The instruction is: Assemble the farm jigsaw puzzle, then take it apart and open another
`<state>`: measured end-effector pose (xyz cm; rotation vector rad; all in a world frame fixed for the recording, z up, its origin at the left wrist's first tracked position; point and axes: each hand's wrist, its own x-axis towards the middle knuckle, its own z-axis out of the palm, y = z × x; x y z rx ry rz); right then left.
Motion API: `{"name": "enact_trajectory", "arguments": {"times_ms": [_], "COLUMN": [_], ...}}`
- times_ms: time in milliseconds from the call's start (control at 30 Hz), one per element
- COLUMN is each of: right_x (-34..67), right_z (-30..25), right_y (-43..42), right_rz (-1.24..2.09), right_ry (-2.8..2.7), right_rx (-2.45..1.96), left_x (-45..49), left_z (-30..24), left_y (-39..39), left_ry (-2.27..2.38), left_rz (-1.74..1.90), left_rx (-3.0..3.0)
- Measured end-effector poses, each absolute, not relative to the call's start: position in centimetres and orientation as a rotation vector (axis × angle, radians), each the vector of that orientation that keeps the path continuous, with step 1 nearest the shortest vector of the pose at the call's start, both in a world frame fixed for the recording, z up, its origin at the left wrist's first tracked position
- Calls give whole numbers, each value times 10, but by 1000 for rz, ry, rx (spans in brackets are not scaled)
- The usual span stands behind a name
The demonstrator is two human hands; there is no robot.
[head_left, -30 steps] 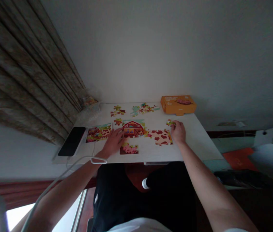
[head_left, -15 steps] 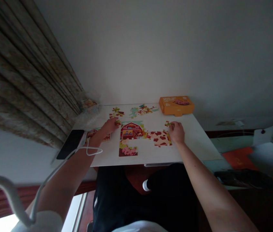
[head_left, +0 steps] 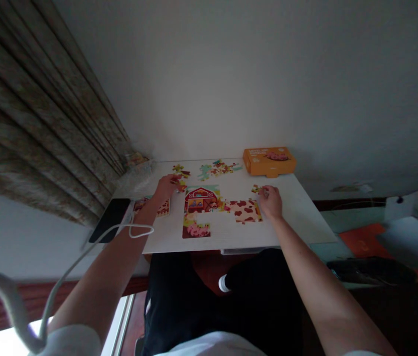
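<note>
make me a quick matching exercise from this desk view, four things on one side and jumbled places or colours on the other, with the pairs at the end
1. box
2. phone
3. barn section
4. right hand

A. dark, by the left edge of the table
B. at a small puzzle piece
C. orange, at the far right
D. mostly red, just beyond the pink pigs

Pairs: 1-C, 2-A, 3-D, 4-B
</note>
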<state>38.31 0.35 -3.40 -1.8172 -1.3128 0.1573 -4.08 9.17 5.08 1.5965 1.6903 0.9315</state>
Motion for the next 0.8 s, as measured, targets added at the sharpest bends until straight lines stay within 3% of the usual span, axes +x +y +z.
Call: {"name": "enact_trajectory", "arguments": {"times_ms": [367,600,800], "right_x": [344,238,201], "right_z": [-5,13,3], "right_y": [-21,-82,-99], "right_rz": [281,1038,1126], "right_ry": [-1143,-1253,-1128], "right_rx": [-1588,-1162,-1107], "left_x": [27,71,77], "left_z": [24,24,20], "left_y": [-46,-97,-110], "left_ry": [1171,1159,1175], "left_rz": [1477,1517,1484], "left_rx": [676,598,742]}}
